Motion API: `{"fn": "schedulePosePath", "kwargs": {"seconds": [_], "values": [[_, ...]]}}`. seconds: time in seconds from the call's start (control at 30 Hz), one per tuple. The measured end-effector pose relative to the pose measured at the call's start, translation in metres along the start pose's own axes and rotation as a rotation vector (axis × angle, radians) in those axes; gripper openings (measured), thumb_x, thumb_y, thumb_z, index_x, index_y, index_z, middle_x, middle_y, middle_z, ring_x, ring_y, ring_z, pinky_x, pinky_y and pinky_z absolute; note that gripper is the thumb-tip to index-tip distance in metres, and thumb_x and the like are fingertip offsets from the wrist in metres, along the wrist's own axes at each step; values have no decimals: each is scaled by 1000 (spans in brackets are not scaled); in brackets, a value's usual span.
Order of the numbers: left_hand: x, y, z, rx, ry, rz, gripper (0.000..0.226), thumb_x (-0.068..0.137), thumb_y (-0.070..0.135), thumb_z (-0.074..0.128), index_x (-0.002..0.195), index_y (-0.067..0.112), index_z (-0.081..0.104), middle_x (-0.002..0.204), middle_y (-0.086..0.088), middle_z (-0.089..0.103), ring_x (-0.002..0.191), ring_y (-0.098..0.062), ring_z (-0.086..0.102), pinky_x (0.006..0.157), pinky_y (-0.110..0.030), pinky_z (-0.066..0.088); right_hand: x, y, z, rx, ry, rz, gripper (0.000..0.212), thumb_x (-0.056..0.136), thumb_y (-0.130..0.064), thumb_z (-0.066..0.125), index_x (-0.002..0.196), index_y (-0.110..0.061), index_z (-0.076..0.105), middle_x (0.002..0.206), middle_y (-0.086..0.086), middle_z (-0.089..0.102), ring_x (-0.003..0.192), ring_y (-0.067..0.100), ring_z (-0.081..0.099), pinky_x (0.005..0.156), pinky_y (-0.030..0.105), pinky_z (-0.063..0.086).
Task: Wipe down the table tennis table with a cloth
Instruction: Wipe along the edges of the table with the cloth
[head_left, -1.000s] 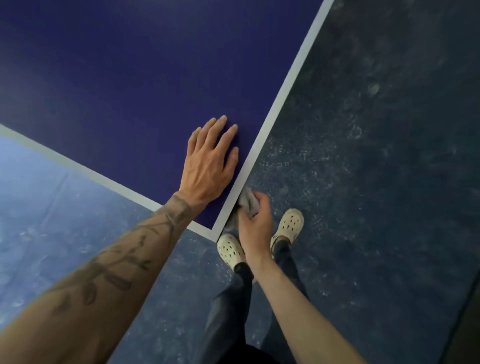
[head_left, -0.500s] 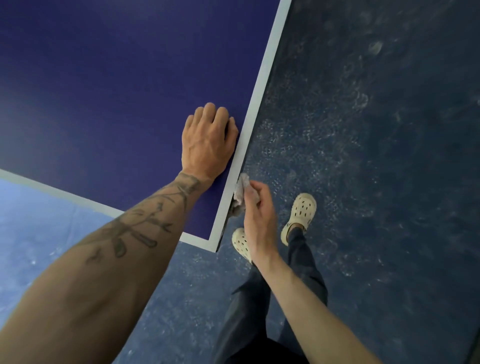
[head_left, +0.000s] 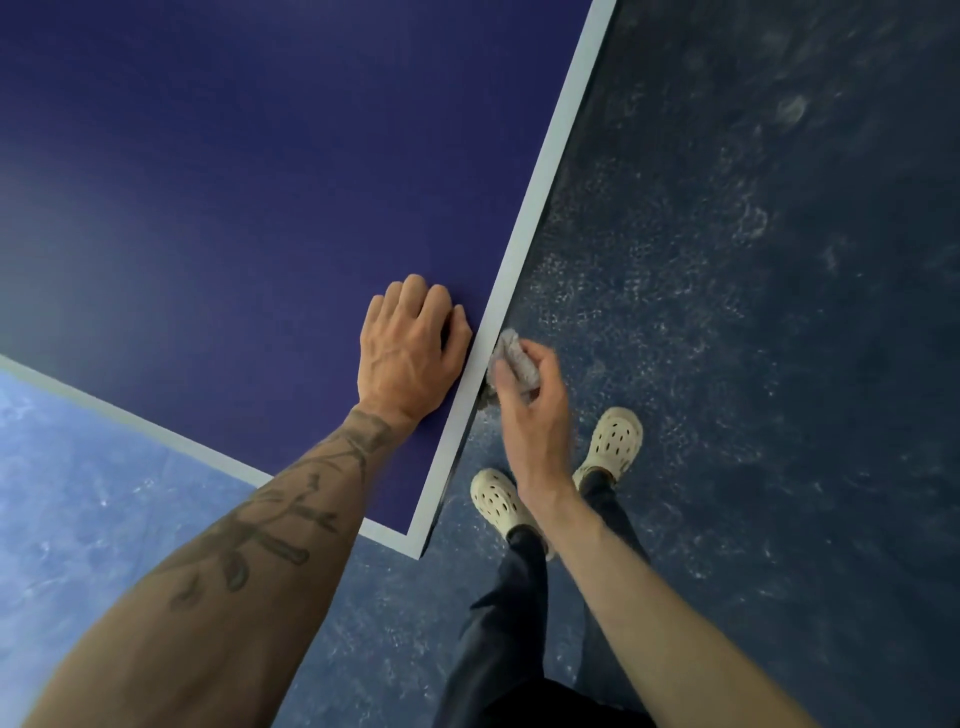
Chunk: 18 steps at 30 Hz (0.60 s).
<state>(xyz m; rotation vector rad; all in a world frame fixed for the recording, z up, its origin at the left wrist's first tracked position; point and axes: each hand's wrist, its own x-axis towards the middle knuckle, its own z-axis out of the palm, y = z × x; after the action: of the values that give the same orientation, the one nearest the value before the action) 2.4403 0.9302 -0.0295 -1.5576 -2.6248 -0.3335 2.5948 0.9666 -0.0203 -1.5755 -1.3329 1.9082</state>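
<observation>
- Down on the blue tabletop (head_left: 234, 182), the left hand (head_left: 410, 353) rests near the right-hand white border line (head_left: 524, 244), fingers curled under into a loose fist, knuckles pointing far – it grips nothing.
- Its forearm, marked with a dark tattoo (head_left: 260, 545), runs from the lower left of the view up to the wrist, crossing the near corner of the tabletop.
- Just off the tabletop's right edge, the right hand (head_left: 530, 405) reaches forward with the wrist bent, fingers and thumb closed round a small bunched grey cloth (head_left: 514, 358).
- That cloth sits at the far end of the right hand, pressed up against the side edge of the tabletop – touching the rim just beside the white line, and only the border's width away from the left hand.
- Both hands lie close together, one on either side of the border line.
- Below the right hand, two cream perforated clogs (head_left: 613, 441) stand on the dark, scuffed floor (head_left: 753, 312), with dark trouser legs (head_left: 504, 623) rising toward the camera.
</observation>
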Motion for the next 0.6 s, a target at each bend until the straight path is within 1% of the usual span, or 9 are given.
{"fn": "schedulePosePath", "kwargs": {"seconds": [0.1,0.17,0.23,0.3,0.33,0.37,0.43,0.5,0.6], "values": [[2,2,-5,30,-60,3,28,104,20,51,78,11,44,79,-7,42,68,-27,36,64,-44,34,-16,15,-5,-47,-71,87,17,102,-19,72,119,-23,67,110,-7,72,98,9,70,90,41,60],[3,5,-8,64,-99,15,27,105,20,48,80,12,42,80,-7,41,68,-26,35,63,-46,36,-1,7,-9,-27,-67,73,17,100,-12,73,115,-21,69,106,-7,74,96,8,70,91,41,60],[6,6,-11,77,-125,16,26,104,20,48,80,13,42,80,-6,40,68,-26,35,63,-48,38,33,-15,-11,20,-46,22,15,101,-11,71,113,-19,68,103,-4,74,90,5,70,83,33,61],[10,8,-16,38,-134,-14,24,104,20,50,82,11,45,82,-5,42,69,-26,37,65,-49,41,69,-45,-15,39,-16,-40,15,103,-11,69,113,-21,66,101,-7,72,82,-4,66,74,18,54],[14,8,-20,18,-127,-43,21,104,21,50,86,10,50,85,-6,46,72,-27,40,69,-49,42,83,-57,-17,47,-5,-63,15,103,-10,68,114,-21,65,100,-8,70,79,-7,65,71,14,52],[20,8,-24,11,-108,-77,18,104,23,51,93,9,56,93,-7,52,79,-28,45,75,-48,44,92,-65,-20,48,1,-79,15,103,-10,68,114,-20,64,99,-9,69,77,-9,63,69,12,50],[38,8,-27,23,-67,-123,22,104,24,53,117,9,63,119,-9,60,102,-31,53,92,-46,44,93,-67,-22,10,-27,-65,15,103,-10,69,114,-19,65,99,-10,68,77,-9,63,69,12,49],[68,8,-26,13,-80,-107,37,105,25,53,138,11,60,143,-10,56,124,-33,52,106,-46,41,77,-58,-26,-34,-95,-1,15,102,-11,70,115,-19,66,100,-9,70,80,-6,64,70,13,50],[121,14,-13,-12,-131,-47,48,105,28,51,150,12,53,158,-11,47,139,-35,48,116,-47,37,68,-57,-29,-44,-129,30,15,101,-9,71,115,-14,68,97,-8,71,79,-6,65,70,12,51]]}}
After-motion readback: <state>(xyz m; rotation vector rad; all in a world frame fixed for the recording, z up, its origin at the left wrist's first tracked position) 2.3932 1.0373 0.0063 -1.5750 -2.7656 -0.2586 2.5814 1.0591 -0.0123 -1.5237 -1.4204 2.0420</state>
